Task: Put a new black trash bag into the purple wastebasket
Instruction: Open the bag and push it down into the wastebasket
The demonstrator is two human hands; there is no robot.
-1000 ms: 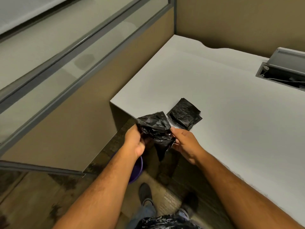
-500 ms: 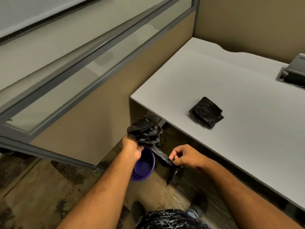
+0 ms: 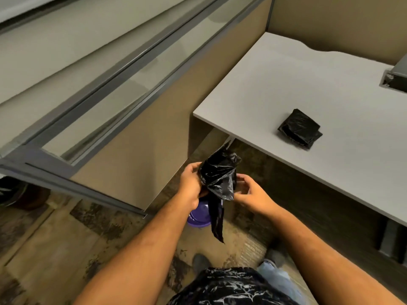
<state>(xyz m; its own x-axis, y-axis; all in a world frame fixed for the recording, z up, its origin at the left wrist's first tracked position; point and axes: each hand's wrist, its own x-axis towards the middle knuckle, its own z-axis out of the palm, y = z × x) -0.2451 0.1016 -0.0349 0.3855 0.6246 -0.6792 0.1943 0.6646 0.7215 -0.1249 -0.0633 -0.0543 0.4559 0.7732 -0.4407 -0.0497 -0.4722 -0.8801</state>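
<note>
Your left hand (image 3: pixel 191 183) grips the bunched black trash bag (image 3: pixel 218 179), fingers wrapped on it; right hand (image 3: pixel 250 193) fingers spread, pinching its lower edge. Below, purple wastebasket (image 3: pixel 198 215) on the floor, partly hidden. Risk: the film clings shut and won't open. Farther: spare folded bags (image 3: pixel 299 128) on the desk (image 3: pixel 308 80).

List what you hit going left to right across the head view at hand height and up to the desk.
glass partition → left hand → black trash bag → right hand → folded black bags on the desk
</note>
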